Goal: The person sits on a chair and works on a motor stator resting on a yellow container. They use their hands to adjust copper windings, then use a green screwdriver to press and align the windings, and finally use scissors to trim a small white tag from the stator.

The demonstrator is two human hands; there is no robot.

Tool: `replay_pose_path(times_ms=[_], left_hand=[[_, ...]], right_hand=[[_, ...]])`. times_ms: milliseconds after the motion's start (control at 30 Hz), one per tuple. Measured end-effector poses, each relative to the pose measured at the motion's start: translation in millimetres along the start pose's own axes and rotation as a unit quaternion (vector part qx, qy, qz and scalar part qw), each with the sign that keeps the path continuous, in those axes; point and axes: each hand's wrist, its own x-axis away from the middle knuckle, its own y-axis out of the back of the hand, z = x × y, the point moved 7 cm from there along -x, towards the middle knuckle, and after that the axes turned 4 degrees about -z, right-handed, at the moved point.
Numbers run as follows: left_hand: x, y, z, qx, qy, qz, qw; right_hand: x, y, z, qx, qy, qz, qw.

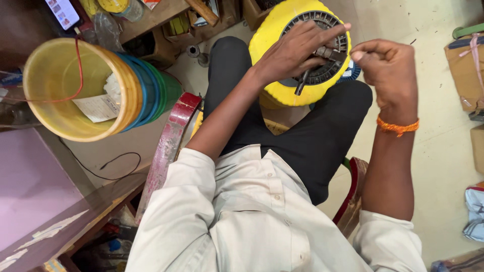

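A round yellow housing [269,35] with a dark slotted grille [327,75] in its middle rests on my lap, over black trousers. My left hand [295,50] lies on the grille, fingers spread across it and around a dark metal tool [310,70] that sticks out below the palm. My right hand [388,70] hovers just right of the housing, thumb and forefinger pinched together on something too small to make out. An orange thread band [398,126] circles that wrist.
A stack of nested plastic buckets [133,85], yellow innermost, lies on its side at left with paper and a red wire inside. A wooden counter [45,201] runs along the lower left. Cardboard boxes [466,70] stand at right. I sit on a red-edged chair [169,146].
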Motion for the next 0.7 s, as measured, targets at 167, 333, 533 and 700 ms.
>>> replay_pose_path(times_ms=[167,333,533,700], left_hand=[[-3,4,-2,0.123,-0.023,0.002,0.992],[-8,1,4,0.097,-0.067,0.013,0.993],[14,10,-7,-0.002,-0.155,-0.049,0.987],[43,3,-25,-0.13,-0.227,-0.13,0.956]], right_hand=[[11,-25,-2,0.06,0.025,-0.007,0.998],[27,-43,-11,0.233,0.122,-0.038,0.964],[39,-56,-25,0.302,0.199,-0.066,0.93],[64,-58,-15,0.279,0.256,-0.033,0.925]])
